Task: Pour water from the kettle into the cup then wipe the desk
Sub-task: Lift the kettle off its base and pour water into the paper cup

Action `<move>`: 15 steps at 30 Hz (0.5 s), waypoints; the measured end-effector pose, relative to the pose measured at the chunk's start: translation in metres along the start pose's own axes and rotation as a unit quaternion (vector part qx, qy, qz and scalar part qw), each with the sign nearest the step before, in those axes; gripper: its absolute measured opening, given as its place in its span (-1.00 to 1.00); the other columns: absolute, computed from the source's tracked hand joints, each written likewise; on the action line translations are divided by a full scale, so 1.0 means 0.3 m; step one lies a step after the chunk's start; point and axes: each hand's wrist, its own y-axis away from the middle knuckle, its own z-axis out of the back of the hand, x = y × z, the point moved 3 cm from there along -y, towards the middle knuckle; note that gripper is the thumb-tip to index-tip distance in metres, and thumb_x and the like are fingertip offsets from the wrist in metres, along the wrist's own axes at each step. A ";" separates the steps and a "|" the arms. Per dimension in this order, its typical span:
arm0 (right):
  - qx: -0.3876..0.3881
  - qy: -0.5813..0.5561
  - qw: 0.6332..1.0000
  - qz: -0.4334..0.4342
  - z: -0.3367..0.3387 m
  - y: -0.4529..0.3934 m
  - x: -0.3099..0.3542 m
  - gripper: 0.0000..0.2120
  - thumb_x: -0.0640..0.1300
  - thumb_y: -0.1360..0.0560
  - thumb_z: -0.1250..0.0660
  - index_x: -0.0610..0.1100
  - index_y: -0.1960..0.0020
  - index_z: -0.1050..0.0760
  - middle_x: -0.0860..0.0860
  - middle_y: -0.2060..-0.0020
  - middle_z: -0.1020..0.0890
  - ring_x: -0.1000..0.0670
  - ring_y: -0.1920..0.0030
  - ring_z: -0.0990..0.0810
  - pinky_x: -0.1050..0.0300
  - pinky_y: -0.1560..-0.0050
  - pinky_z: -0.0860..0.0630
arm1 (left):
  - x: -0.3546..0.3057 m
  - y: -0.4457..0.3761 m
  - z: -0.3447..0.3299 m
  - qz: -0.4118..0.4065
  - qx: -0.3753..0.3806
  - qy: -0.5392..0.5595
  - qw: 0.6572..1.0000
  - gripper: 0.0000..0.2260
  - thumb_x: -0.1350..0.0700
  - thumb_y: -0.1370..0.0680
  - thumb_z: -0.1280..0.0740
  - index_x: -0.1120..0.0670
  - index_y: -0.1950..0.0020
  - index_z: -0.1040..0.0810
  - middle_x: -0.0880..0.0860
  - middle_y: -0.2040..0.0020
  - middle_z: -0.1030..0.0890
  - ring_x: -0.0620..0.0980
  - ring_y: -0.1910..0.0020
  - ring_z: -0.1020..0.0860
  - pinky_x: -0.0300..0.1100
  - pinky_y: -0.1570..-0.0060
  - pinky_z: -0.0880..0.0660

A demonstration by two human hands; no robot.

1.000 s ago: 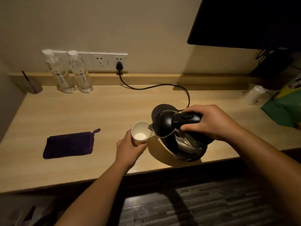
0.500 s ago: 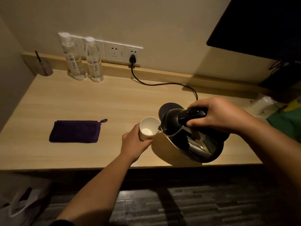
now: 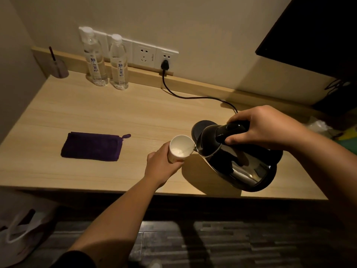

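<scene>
My right hand (image 3: 266, 126) grips the black handle of a steel kettle (image 3: 241, 163), which is tilted to the left with its spout over the rim of a white paper cup (image 3: 180, 145). A thin stream of water runs into the cup, and water shows at its bottom. My left hand (image 3: 162, 165) holds the cup from the near side, just above the wooden desk (image 3: 77, 113). A folded purple cloth (image 3: 91, 146) lies flat on the desk to the left of the cup.
The kettle's black base (image 3: 201, 127) sits behind the cup, its cord (image 3: 183, 96) running to a wall socket. Two water bottles (image 3: 107, 60) stand at the back left beside a small glass (image 3: 59, 67). A wrapped cup (image 3: 318, 125) and green packaging lie at the far right. A white bag (image 3: 17, 235) is on the floor.
The view has shifted so the desk sits further right and looks closer. The kettle stays tilted at the cup, and a stream of water is now visible entering it.
</scene>
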 end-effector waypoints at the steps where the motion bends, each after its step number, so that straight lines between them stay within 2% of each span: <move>1: 0.002 0.002 1.000 0.000 0.001 -0.001 0.003 -0.53 0.16 -0.31 -0.45 0.05 -0.19 -0.55 0.06 0.05 -0.62 0.07 0.08 -0.57 0.12 0.08 -0.58 | 0.001 0.000 -0.001 -0.001 0.000 0.003 1.000 -0.37 -0.22 -0.37 -0.47 -0.27 -0.37 -0.28 -0.31 -0.03 -0.42 0.07 -0.26 -0.36 0.09 -0.21 -0.44; 4: 0.007 0.009 1.000 0.003 0.002 -0.006 0.013 -0.52 0.20 -0.30 -0.42 0.05 -0.17 -0.56 0.06 0.07 -0.63 0.06 0.09 -0.58 0.09 0.09 -0.60 | 0.009 0.000 -0.002 -0.004 0.001 0.015 1.000 -0.37 -0.25 -0.35 -0.46 -0.30 -0.35 -0.28 -0.35 0.00 -0.42 0.06 -0.25 -0.38 0.10 -0.19 -0.46; 11: 0.017 0.012 1.000 0.010 0.017 -0.011 0.033 -0.43 0.26 -0.21 -0.34 0.03 -0.16 -0.56 0.05 0.07 -0.63 0.04 0.09 -0.59 0.10 0.10 -0.61 | 0.006 0.003 0.003 0.001 0.000 0.027 1.000 -0.35 -0.24 -0.34 -0.47 -0.31 -0.37 -0.28 -0.31 -0.03 -0.47 0.06 -0.27 -0.36 0.08 -0.19 -0.46; 15: 0.015 0.023 0.999 0.017 0.024 -0.018 0.036 -0.49 0.23 -0.28 -0.39 0.03 -0.16 -0.57 0.05 0.08 -0.63 0.05 0.10 -0.59 0.10 0.10 -0.61 | -0.001 0.007 0.004 0.004 0.002 0.016 1.000 -0.35 -0.18 -0.38 -0.46 -0.26 -0.41 -0.27 -0.26 -0.05 -0.45 0.08 -0.29 -0.31 0.01 -0.17 -0.42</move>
